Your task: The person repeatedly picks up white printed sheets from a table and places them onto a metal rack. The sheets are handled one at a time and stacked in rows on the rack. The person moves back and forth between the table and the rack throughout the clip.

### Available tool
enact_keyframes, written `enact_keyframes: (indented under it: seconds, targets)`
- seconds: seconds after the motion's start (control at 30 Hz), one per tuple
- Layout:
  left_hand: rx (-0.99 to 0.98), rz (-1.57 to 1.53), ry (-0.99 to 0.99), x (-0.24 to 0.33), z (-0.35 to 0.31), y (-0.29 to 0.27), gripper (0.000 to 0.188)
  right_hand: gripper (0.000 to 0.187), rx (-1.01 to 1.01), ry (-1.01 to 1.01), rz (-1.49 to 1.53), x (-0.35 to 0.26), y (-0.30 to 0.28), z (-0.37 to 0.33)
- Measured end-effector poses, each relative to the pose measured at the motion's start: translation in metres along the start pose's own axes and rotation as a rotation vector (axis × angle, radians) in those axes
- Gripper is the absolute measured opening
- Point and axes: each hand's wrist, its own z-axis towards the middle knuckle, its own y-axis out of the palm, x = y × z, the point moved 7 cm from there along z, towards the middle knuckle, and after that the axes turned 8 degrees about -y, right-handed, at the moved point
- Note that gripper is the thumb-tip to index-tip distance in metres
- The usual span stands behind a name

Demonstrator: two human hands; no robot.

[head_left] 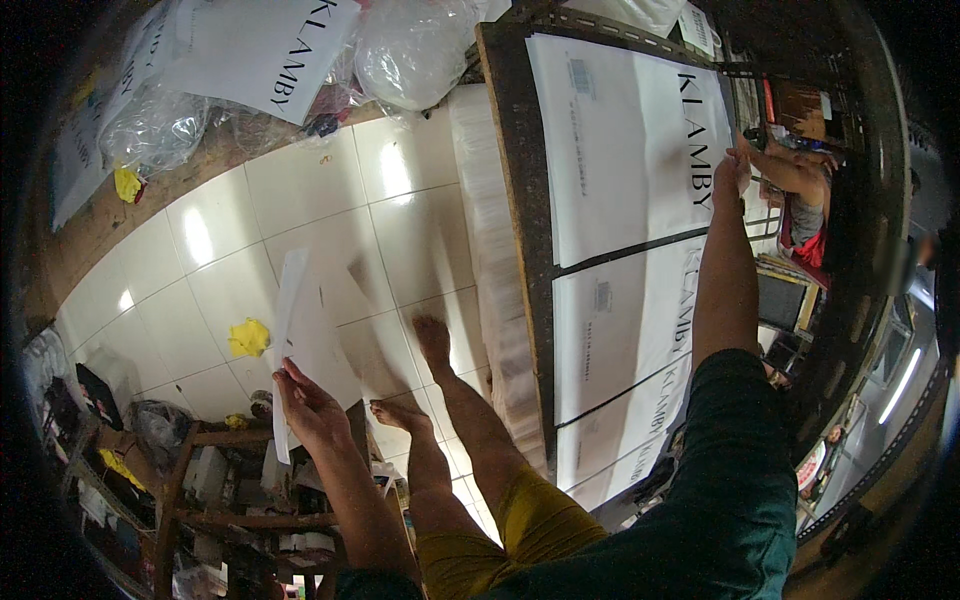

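Note:
My left hand (312,405) pinches a thin white sheet (325,320) by its edge, out over the floor; the sheet hangs almost edge-on and its printing cannot be made out. On the right, my right arm reaches far forward over a dark board (515,190). My right hand (737,172) has its fingers closed at the right edge of the farthest white printed sheet (625,150), which lies flat with large black lettering. Nearer me on the same board lie more white printed sheets (625,330) in a row, separated by dark strips.
At the far left, a bench (160,215) bears printed white sheets and clear plastic bags (415,50). Wooden shelving (250,520) with boxes stands lower left. A yellow scrap (249,338) lies on the tiled floor (300,210). Another person (800,195) is beyond the board at right.

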Motion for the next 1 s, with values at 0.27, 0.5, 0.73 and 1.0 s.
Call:
enact_keyframes:
  seconds: [0.27,0.5,0.73,1.0]
  targets:
    - [-0.017,-0.187,-0.056,0.0,0.008,-0.007,0.054,0.02,0.091,-0.129,-0.165,0.03,-0.004,0.013]
    - [0.027,-0.34,-0.079,0.006,-0.008,0.004,0.024,0.022,0.008,0.004,0.148,0.05,0.018,0.018]
    - [-0.006,-0.322,-0.081,0.0,-0.006,0.0,0.035,0.025,0.079,-0.011,-0.113,0.084,0.019,0.035]
    - [-0.03,-0.348,-0.082,-0.002,-0.021,-0.002,0.037,0.031,0.281,-0.17,-0.363,-0.051,-0.031,-0.083]
